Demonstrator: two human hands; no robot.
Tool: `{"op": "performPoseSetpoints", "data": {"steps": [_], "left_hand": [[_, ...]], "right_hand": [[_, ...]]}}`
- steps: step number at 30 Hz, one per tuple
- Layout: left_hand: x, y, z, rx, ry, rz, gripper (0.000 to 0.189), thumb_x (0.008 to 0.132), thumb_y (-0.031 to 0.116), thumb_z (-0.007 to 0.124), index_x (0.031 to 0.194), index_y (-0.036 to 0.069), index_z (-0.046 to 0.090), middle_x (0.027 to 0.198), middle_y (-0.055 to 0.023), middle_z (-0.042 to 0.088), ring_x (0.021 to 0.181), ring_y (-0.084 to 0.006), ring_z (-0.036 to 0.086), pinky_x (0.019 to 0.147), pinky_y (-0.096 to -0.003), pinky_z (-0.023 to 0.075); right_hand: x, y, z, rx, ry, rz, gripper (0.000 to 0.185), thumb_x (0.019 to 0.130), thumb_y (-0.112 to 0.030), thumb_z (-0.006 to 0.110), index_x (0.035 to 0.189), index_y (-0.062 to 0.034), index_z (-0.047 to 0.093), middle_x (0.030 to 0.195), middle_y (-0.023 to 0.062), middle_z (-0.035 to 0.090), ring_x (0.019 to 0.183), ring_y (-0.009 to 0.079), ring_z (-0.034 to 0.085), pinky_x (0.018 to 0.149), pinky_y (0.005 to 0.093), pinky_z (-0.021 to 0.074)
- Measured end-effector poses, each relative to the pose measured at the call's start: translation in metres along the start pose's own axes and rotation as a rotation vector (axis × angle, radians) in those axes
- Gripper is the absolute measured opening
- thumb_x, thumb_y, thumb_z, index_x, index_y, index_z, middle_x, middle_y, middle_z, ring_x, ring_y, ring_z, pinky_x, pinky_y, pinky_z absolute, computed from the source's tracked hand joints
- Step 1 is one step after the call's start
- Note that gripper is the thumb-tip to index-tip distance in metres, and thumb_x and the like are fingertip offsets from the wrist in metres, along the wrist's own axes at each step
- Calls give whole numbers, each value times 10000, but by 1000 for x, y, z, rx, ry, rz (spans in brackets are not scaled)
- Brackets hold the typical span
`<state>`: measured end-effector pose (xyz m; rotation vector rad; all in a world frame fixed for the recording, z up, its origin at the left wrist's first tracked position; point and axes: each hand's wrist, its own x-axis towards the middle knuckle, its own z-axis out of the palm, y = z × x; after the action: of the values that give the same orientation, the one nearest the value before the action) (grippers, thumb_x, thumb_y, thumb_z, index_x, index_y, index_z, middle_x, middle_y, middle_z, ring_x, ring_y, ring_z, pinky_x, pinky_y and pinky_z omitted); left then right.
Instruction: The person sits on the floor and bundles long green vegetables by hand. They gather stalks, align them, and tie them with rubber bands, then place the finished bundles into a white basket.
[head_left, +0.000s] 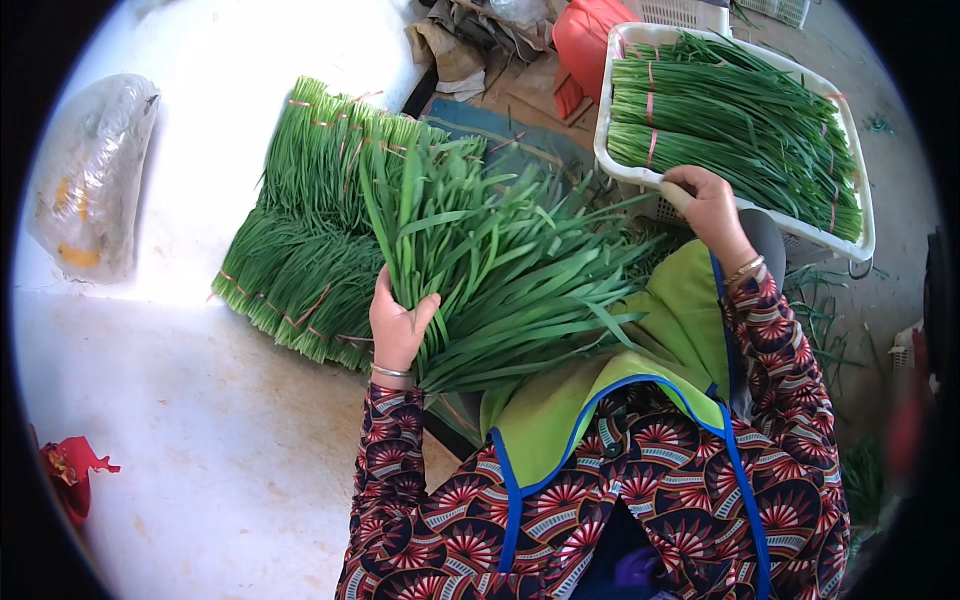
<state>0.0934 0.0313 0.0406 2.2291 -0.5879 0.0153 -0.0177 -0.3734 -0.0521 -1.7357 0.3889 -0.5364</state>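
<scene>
My left hand is closed around a loose bunch of long green leaves, likely Chinese chives, whose tips fan out to the right over my lap. My right hand is at the near rim of a white plastic basket, thumb and fingers close together; whether they pinch a leaf is too fine to tell. Inside that basket lie chive bundles bound with pink ties. Left of the held bunch, more tied bundles are stacked on the white work surface, partly hidden behind the leaves.
A clear plastic bag rests at the far left, and a red torn bag at the lower left. Behind the leaves are cardboard, a blue sheet and a red plastic object. Loose leaves litter the floor at right.
</scene>
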Motion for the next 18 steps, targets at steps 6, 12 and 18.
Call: {"op": "performPoseSetpoints", "data": {"steps": [6, 12, 18], "left_hand": [[-1, -21, -7, -245, 53, -81, 618, 749, 94, 745, 1268, -66, 452, 1116, -110, 621, 969, -174, 591, 907, -304, 457], [-3, -15, -8, -167, 54, -61, 604, 748, 83, 740, 1266, -58, 464, 1124, -112, 626, 978, -180, 593, 912, -308, 455], [-1, -10, -4, -42, 58, -43, 627, 750, 113, 746, 1278, -63, 457, 1124, -119, 635, 983, -197, 604, 920, -315, 451]], "right_hand": [[-28, 51, -26, -1089, -595, -158, 95, 788, -120, 605, 821, -64, 674, 865, 129, 670, 826, 340, 654, 736, 418, 531], [-27, -54, 4, -818, -59, -548, 156, 799, -125, 666, 928, -40, 643, 832, 113, 611, 769, 308, 628, 673, 410, 508], [-39, -97, 72, -375, -107, -823, 129, 764, -66, 674, 890, -50, 653, 839, 99, 636, 774, 292, 631, 699, 389, 517]]}}
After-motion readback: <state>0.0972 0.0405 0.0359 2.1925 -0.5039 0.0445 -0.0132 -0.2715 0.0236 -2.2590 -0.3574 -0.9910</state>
